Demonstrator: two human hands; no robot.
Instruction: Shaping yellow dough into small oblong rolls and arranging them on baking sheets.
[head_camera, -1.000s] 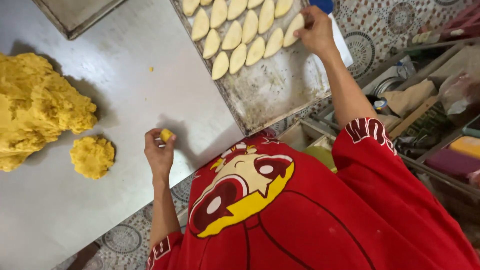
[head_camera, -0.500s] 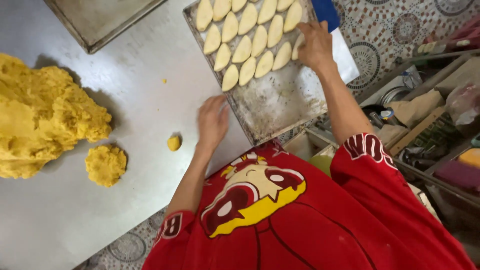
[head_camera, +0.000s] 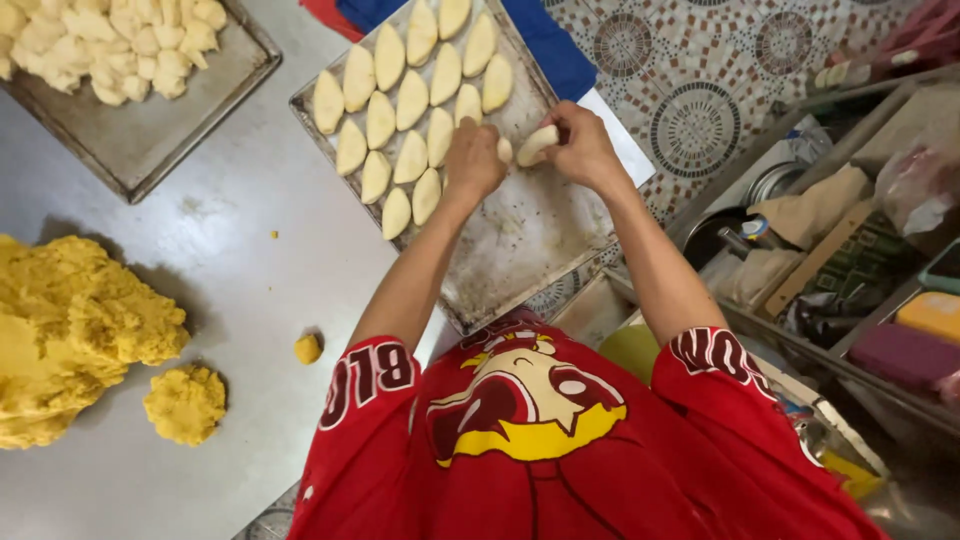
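Left hand (head_camera: 472, 158) moved from the table to the tray (head_camera: 540, 240), joining right hand (head_camera: 580, 150).
Both pinched one dough piece (head_camera: 535, 143), shaping it just beside the rows; next it likely needed setting down.

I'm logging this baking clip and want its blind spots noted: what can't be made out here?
All head view:
- Left hand: palm faces down, hiding its grip and whatever is under it.
- Pale dough piece: partly covered by the right hand.
- Second tray: cut off by the top edge.
- Yellow dough mound: cut by the left edge.
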